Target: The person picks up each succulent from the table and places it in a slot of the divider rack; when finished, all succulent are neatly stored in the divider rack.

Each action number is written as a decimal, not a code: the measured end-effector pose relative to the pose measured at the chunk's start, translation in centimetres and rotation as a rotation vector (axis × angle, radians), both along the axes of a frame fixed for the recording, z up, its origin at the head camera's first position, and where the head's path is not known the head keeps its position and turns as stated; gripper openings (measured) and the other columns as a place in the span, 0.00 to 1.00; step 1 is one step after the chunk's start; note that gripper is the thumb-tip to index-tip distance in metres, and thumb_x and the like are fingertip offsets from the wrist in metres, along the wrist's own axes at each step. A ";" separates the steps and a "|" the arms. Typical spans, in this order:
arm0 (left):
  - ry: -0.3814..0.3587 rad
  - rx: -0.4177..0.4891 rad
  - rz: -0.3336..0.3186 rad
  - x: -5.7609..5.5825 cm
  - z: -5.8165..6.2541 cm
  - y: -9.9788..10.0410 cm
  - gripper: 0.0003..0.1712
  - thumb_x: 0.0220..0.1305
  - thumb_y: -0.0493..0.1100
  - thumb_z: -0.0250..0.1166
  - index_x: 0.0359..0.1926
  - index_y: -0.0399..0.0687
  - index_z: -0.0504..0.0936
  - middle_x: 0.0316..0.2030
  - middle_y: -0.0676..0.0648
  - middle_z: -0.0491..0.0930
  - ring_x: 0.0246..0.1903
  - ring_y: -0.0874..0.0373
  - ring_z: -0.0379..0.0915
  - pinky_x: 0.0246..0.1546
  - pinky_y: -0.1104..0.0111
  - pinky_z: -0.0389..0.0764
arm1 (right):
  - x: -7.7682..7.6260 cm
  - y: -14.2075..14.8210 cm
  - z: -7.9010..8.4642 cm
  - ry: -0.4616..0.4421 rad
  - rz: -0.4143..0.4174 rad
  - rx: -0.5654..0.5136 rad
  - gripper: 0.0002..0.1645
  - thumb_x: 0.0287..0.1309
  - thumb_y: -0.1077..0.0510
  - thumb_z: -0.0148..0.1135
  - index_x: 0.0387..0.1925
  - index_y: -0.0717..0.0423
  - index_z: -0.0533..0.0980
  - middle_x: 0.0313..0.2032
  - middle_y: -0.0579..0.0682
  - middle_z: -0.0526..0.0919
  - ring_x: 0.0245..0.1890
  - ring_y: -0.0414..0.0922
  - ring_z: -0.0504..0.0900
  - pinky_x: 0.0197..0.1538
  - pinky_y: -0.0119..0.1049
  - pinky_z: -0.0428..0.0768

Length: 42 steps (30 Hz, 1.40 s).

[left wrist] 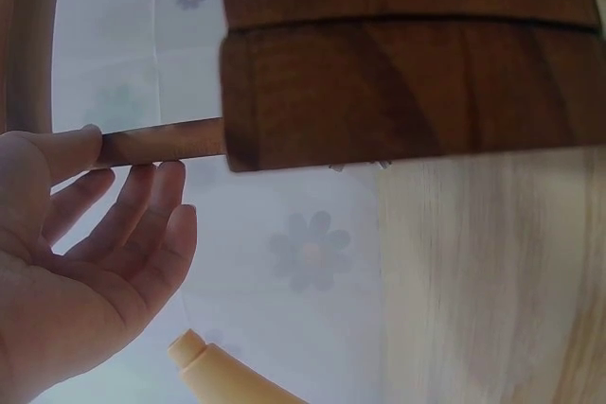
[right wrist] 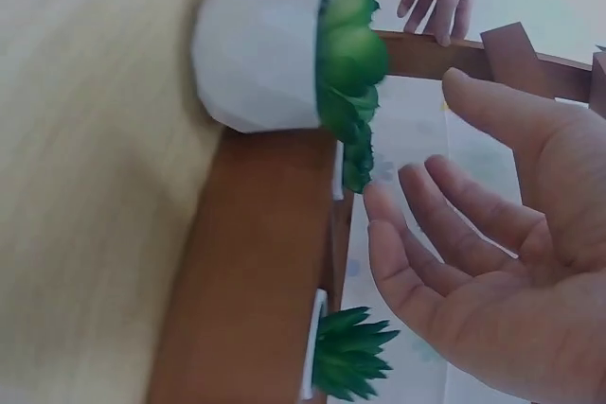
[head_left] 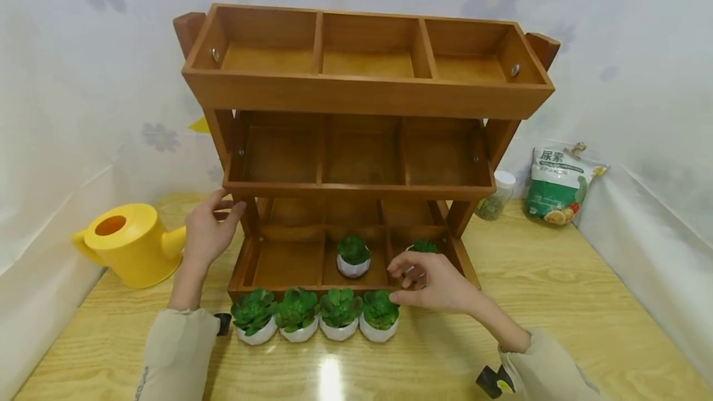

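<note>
A three-tier wooden rack stands on the table. My left hand is at its left side, below the middle tier; in the left wrist view the thumb and fingers of that hand pinch a wooden bar. My right hand hovers before the bottom tier with loosely bent fingers, holding nothing. Behind it, a spiky potted succulent sits in the bottom right compartment, partly hidden. The bottom middle compartment holds a round potted succulent. Several white-potted succulents line up in front of the rack.
On the left is a yellow watering can, its spout toward my left hand. A lidded jar and a green-and-white bag with a clip stand to the rack's right. Floral sheeting hangs behind.
</note>
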<state>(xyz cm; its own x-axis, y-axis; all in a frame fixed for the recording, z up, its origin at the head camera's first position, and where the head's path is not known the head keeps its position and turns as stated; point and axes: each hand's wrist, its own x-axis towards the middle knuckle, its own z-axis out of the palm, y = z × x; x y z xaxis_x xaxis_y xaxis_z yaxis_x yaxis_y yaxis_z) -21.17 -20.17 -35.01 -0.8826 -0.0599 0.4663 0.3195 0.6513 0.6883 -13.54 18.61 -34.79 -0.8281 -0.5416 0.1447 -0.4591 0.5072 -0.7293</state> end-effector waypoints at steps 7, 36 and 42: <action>0.011 0.005 -0.008 0.0 0.2 0.0 0.25 0.68 0.41 0.59 0.62 0.34 0.72 0.43 0.27 0.80 0.38 0.31 0.80 0.36 0.44 0.81 | 1.5 0.6 -1.4 -0.040 0.013 -0.012 0.21 0.52 0.51 0.72 0.45 0.57 0.78 0.37 0.49 0.83 0.31 0.37 0.80 0.33 0.33 0.81; -0.055 0.004 -0.003 0.2 0.0 -0.2 0.27 0.70 0.46 0.57 0.65 0.38 0.70 0.46 0.28 0.79 0.41 0.32 0.79 0.38 0.44 0.80 | 4.1 -1.5 -6.0 0.107 -0.171 0.093 0.43 0.43 0.39 0.75 0.55 0.61 0.75 0.48 0.48 0.82 0.46 0.43 0.80 0.48 0.40 0.80; -0.042 0.002 0.000 0.1 0.1 -0.2 0.27 0.69 0.45 0.58 0.65 0.39 0.70 0.45 0.28 0.80 0.40 0.33 0.80 0.37 0.45 0.81 | 4.0 -1.9 -6.2 0.122 -0.194 0.083 0.40 0.42 0.39 0.76 0.53 0.55 0.76 0.46 0.43 0.82 0.45 0.40 0.80 0.47 0.37 0.80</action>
